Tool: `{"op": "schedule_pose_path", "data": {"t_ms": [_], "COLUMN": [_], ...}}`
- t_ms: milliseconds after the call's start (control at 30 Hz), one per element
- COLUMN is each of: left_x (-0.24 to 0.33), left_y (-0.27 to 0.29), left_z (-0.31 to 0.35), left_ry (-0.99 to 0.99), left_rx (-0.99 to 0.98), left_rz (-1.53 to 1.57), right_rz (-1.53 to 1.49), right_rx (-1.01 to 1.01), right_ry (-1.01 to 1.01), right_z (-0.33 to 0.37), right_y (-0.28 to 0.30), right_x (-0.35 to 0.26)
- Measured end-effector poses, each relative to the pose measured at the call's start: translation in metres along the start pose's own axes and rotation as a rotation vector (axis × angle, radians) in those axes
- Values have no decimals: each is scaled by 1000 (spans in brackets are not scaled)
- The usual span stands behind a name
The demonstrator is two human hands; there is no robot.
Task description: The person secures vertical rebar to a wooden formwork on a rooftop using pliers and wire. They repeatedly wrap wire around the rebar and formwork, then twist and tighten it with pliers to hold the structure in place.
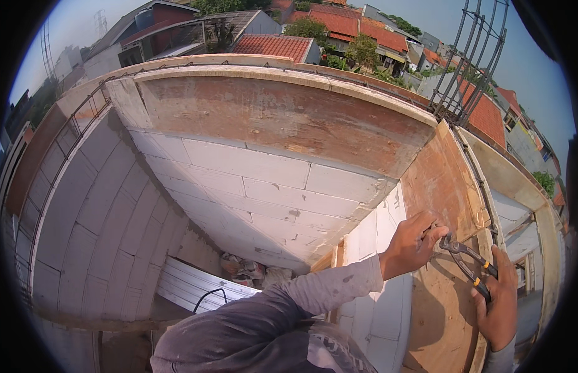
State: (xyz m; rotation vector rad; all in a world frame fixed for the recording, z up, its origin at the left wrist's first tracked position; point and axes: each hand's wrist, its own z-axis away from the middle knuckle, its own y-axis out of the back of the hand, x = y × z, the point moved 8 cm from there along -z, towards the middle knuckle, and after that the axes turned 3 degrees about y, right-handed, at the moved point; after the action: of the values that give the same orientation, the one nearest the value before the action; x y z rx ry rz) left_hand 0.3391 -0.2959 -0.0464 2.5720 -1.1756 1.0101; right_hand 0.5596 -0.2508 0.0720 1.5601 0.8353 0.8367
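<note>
A pair of pincers [461, 252] with a dark metal head and black-and-orange handles is in my right hand [499, 301]. The handles stand spread apart, with my fingers about their ends. Close to the jaws, my left hand [415, 244] is closed in a pinch; what lies between its fingers is too small to make out. Both hands are over the top of the plywood formwork panel [435, 311] on the right. A thin wire [472, 234] runs beside the pincers toward the reinforcing bars [481, 186] along the panel's top.
A long plywood panel [283, 118] tops the white block wall [252, 168] ahead. Upright rebar [469, 68] rises at the far right corner. Deep below lie corrugated metal sheeting [199, 286] and sacks [245, 268]. Another block wall [96, 205] stands left.
</note>
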Motion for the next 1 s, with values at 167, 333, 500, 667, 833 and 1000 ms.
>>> {"op": "schedule_pose_path", "data": {"t_ms": [167, 333, 500, 667, 833, 1000], "left_x": [-7, -6, -4, -33, -83, -132], "left_y": [0, 0, 5, 74, 171, 198], "left_z": [8, 11, 4, -62, -181, -248], "left_ry": [-48, 7, 42, 79, 185, 270], "left_rx": [22, -31, 145, 260, 302, 178], "left_rz": [25, 81, -8, -147, -444, -643], "right_rz": [134, -20, 576, 251, 2, 47], "right_rx": [69, 56, 209, 93, 258, 124], "right_ry": [-52, -98, 166, 101, 97, 31], "right_z": [-5, -3, 5, -13, -13, -1], "right_y": [-1, -1, -8, 7, 30, 39], "right_x": [-19, -21, -19, -29, 23, 91]}}
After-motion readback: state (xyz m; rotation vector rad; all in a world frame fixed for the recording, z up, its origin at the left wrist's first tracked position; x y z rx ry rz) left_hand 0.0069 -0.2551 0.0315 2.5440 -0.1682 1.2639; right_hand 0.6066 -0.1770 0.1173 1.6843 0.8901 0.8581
